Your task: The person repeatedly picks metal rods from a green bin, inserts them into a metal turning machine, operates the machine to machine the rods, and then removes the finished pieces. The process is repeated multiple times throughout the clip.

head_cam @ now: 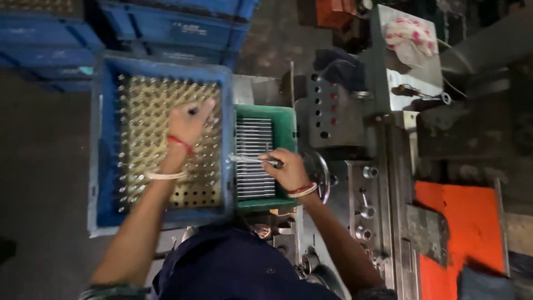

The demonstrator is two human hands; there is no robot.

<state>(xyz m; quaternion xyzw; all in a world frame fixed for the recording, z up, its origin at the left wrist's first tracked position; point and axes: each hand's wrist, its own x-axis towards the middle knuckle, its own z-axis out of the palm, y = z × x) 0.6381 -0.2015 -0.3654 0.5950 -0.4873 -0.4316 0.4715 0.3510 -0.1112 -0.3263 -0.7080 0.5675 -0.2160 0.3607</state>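
My left hand (189,123) reaches into a blue crate (105,144) and pinches a small dark part over a perforated brass-coloured rack (141,133) filled with many upright metal pins. My right hand (288,169) hovers over a green tray (283,119) lined with rows of thin metal rods (254,144) and grips a thin metal rod (247,159) that points left toward the crate. Both wrists carry red thread and a bangle.
A grey machine (333,114) with holes, a handwheel (321,175) and knobs stands to the right of the tray. An orange panel (472,222) lies at the right. More blue crates (166,25) are stacked beyond. A white-and-red cloth (411,36) rests on the machine.
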